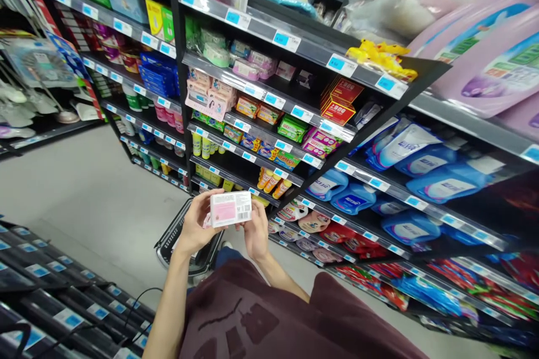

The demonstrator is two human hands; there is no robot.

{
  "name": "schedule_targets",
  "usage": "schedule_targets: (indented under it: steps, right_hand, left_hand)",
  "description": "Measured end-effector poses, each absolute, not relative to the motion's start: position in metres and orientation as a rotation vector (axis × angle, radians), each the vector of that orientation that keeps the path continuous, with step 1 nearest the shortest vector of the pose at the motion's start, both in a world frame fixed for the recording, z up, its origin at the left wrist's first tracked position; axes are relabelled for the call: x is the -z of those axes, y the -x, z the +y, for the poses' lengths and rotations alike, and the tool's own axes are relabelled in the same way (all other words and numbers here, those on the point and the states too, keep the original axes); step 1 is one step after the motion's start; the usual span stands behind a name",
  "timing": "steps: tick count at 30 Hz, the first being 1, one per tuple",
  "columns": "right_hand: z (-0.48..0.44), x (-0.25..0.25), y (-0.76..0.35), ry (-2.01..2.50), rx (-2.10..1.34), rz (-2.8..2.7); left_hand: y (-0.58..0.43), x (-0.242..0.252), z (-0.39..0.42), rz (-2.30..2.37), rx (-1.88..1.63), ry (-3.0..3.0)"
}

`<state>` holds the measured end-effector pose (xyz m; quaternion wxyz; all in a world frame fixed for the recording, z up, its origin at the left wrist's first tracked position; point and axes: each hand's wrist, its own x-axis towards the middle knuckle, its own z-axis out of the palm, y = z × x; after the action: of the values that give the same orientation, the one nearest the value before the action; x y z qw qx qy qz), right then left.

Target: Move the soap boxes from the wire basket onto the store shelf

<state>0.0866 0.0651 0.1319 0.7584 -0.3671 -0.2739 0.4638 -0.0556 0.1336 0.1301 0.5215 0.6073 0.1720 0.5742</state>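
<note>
A small white and pink box [223, 210], printed with text and a barcode, is held in front of my body. Its printed back faces up toward me. My left hand [194, 223] wraps round the box's left end, and a bit of pink shows under those fingers. Around the right end closes my right hand [256, 234], its fingertips partly hidden behind the box. Below the hands, on the floor, a black shopping basket [168, 235] is partly covered by my left hand and forearm.
Ahead stands a shelf rack with soap bars [293, 128], red boxes [339, 102] and pink boxes [210, 95]. Blue detergent bottles [448, 176] fill shelves to the right. Large pink jugs [501, 50] are at upper right. A black rack with price tags [69, 318] borders the lower left.
</note>
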Motion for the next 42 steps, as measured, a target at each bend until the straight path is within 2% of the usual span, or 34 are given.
schedule_targets:
  steps: [20, 42]
  right_hand:
    - [0.064, -0.127, -0.084, 0.869, -0.883, -0.67]
    - [0.063, -0.123, -0.084, 0.88, -0.897, -0.662]
  left_hand:
    - [0.057, -0.126, 0.134, 0.449, -1.391, -1.444]
    - [0.055, -0.118, 0.134, 0.463, -1.39, -1.408]
